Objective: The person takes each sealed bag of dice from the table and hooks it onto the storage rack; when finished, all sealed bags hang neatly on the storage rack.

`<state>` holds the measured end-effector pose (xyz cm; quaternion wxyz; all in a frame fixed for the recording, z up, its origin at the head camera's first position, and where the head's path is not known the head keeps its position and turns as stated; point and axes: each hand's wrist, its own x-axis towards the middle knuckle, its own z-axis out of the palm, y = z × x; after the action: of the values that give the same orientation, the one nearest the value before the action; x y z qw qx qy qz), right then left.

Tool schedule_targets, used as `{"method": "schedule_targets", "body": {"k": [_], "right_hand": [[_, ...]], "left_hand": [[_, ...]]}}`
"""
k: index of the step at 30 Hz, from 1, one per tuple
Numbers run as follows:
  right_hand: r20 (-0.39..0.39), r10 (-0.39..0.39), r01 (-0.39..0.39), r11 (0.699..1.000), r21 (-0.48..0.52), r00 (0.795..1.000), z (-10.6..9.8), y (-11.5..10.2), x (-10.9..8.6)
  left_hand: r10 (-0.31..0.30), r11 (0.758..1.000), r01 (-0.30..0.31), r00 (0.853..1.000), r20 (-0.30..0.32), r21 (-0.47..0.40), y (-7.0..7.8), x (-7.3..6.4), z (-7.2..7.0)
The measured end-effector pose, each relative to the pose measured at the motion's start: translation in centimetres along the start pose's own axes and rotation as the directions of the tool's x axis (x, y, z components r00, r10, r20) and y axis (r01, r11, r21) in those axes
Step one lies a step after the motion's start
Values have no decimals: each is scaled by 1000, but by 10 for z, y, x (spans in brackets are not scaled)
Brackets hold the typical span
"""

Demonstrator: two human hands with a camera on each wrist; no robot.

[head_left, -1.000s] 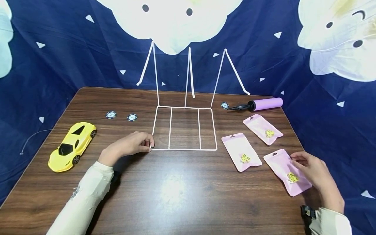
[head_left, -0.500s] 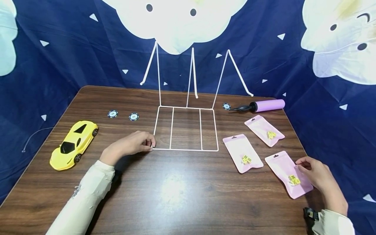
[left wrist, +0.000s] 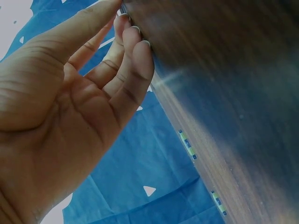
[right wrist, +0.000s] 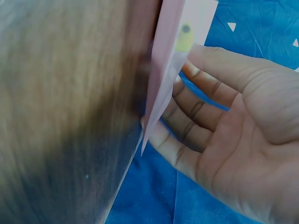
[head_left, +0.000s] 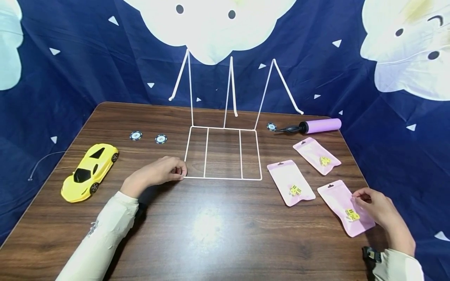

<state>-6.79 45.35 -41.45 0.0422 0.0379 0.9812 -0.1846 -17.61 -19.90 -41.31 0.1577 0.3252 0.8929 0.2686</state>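
Observation:
My left hand (head_left: 163, 171) is at the near left corner of a white wire rack (head_left: 225, 179), its thumb and index finger pinching that corner. In the left wrist view the other fingertips of the left hand (left wrist: 88, 98) rest on the table. Over at the right, my right hand (head_left: 381, 210) pinches the right edge of a pink pouch (head_left: 337, 197) with thumb and forefinger; yellow dice (head_left: 352, 214) show on it. The right wrist view has the pouch (right wrist: 163, 74) edge-on against the right hand (right wrist: 233, 121), hiding some fingertips. A second pink pouch (head_left: 288, 179) and a third pink pouch (head_left: 316, 152) lie nearby.
A yellow toy car (head_left: 89, 173) with a thin wire stands at the left of the wooden table (head_left: 225, 242). Two poker chips lie behind my left hand, one chip (head_left: 161, 139) nearer it. A purple hand pump (head_left: 321, 126) lies at the back right beside another chip (head_left: 271, 127).
The head view has shifted slightly. My right hand has moved a little along the pouch edge toward me; the left hand stays at the rack corner.

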Motion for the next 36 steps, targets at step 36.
{"method": "schedule_targets", "body": {"k": [36], "right_hand": [[-210, -4, 6, 1000, 10, 978, 1, -1, -7]], "left_hand": [[43, 998, -44, 999, -19, -37, -6, -1, 1]]}}
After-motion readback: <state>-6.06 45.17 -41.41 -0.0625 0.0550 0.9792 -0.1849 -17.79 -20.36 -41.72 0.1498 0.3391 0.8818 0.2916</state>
